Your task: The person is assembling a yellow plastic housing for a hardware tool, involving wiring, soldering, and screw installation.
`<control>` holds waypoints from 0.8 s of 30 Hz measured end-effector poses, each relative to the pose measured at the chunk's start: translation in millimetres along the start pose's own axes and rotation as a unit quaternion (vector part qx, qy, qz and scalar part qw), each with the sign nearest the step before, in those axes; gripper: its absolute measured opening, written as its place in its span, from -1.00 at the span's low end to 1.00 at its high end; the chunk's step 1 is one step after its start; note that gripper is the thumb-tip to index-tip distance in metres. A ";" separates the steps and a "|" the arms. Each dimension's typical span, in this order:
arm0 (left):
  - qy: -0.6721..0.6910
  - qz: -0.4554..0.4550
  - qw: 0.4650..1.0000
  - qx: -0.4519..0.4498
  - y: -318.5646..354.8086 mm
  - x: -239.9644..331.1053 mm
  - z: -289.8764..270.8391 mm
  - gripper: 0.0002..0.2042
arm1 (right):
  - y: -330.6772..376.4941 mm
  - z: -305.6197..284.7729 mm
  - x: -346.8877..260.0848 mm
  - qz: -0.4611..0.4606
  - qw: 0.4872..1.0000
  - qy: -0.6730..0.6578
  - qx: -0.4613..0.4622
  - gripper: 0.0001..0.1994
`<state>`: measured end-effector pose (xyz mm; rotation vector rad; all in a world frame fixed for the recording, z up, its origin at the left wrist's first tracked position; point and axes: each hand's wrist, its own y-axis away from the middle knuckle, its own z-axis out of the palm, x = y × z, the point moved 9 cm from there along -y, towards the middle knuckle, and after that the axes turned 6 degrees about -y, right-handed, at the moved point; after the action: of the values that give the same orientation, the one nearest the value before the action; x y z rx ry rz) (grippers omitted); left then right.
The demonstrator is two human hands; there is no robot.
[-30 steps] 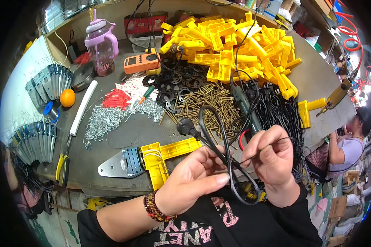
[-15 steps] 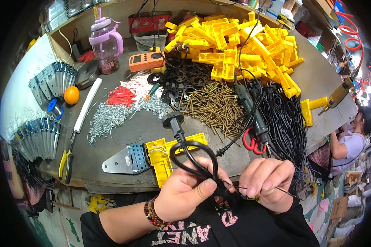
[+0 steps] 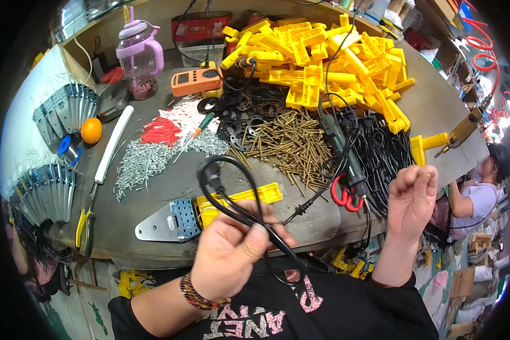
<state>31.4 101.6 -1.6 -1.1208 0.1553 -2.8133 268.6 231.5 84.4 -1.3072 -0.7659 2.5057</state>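
Observation:
My left hand [image 3: 229, 249] grips a black power cord [image 3: 232, 195] that loops up to a plug end near the workbench's front edge. My right hand [image 3: 412, 192] is raised to the right with its fingers curled; I cannot see anything in it. Just beyond the left hand lies a yellow plastic part [image 3: 232, 204] on a perforated metal plate [image 3: 164, 222]. A pile of black cords [image 3: 382, 153] lies in front of the right hand, with red-handled scissors [image 3: 344, 194] beside it.
The bench holds a heap of yellow plastic parts [image 3: 323, 56], brass screws [image 3: 289, 144], silver screws [image 3: 141, 161], black washers [image 3: 238, 110], an orange meter [image 3: 197, 82], a pink bottle [image 3: 139, 56] and yellow pliers [image 3: 86, 221]. Another person [image 3: 473, 198] sits at the right.
The hands were close together working the cord; now the right hand has let go and lifted to the right. The left hand keeps the looped cord and has shifted right.

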 end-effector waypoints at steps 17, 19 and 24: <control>-0.061 -0.065 0.993 0.077 -6.0 -13.7 -21.8 -0.79 | 23.6 -39.9 74.8 -0.001 0.609 0.769 -0.195 -0.72; -0.062 -0.050 0.993 0.083 -6.5 -12.3 -21.3 -0.80 | 19.8 -51.2 88.7 0.043 0.597 0.776 -0.199 -0.68; -0.084 -0.034 0.992 0.085 -4.8 -8.3 -22.0 -0.80 | 3.1 -56.5 102.0 0.224 0.612 0.733 -0.196 -0.63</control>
<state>21.9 108.8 -22.5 -1.3365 -0.1363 -2.7112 255.0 290.6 -15.3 -3.1036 -0.4743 0.5359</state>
